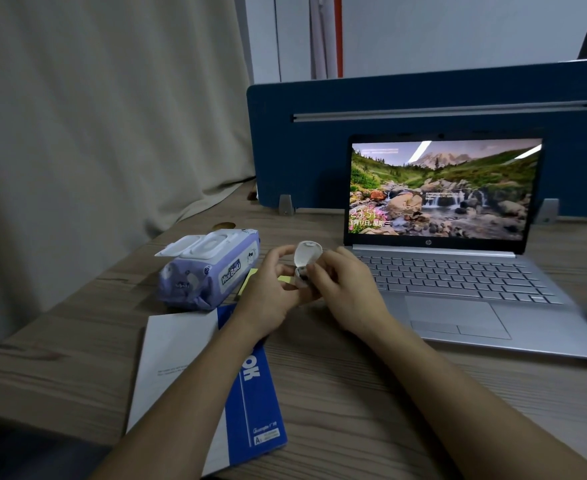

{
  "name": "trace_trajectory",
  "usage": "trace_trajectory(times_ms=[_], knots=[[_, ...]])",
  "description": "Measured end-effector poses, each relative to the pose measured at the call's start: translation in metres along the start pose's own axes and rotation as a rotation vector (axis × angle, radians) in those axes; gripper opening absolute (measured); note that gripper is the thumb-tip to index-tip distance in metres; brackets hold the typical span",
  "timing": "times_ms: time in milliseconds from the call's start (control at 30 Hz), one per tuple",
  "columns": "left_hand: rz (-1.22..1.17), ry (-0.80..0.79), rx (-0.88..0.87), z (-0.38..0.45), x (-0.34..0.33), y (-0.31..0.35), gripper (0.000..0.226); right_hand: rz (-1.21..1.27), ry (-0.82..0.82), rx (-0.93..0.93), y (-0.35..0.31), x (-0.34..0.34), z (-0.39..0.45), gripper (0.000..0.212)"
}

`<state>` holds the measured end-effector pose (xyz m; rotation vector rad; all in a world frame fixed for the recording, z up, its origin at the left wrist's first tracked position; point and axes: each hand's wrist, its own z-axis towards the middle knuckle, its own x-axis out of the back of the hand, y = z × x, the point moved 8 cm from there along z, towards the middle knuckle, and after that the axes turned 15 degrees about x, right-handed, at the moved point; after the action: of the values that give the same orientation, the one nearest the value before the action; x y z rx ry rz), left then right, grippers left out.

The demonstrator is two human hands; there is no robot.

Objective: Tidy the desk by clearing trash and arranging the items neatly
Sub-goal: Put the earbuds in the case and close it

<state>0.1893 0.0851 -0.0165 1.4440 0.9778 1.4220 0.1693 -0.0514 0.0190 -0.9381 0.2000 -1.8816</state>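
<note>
From the head camera, both hands are meeting over the wooden worktop [354,393], just in front of the left corner of the laptop [458,271]. Between them they are holding a small white earbud case [305,263] with its round lid standing open and upright. The left hand [271,292] is curling around the left side of the case, with the thumb and the forefinger bending toward the lid, so this hand is grasping the case from the side and below. The right hand [345,289] is closing on the right side of the case, its fingertips pressing at the opening under the lid; whether something is lying inside the case I cannot tell, only a dark spot is showing there. Both forearms are coming up from the bottom edge and are leaning toward each other, the wrists a little raised above the worktop.

To the left of the hands, a purple pack of wet wipes [209,271] is lying on the worktop with its white flap lid open. A yellow sticky note [247,280] is showing partly between the pack and the left hand. Under the left forearm, a blue notebook [254,403] is lying on a white sheet of paper [170,358]. The laptop is open and its screen is showing a mountain landscape. Behind it a blue divider panel [319,133] is standing, and a beige curtain [112,116] is hanging on the left.
</note>
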Motion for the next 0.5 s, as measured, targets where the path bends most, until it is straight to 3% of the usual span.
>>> trace_trajectory(times_ms=[133,500], knots=[[-0.037,0.007,-0.004,0.001,0.001,0.0,0.076,0.085,0.085,-0.073,0.009,0.007,-0.001,0.018],[-0.065,0.019,-0.014,0.004,0.004,-0.003,0.073,0.263,0.083,-0.189,0.017,0.006,-0.004,0.03]])
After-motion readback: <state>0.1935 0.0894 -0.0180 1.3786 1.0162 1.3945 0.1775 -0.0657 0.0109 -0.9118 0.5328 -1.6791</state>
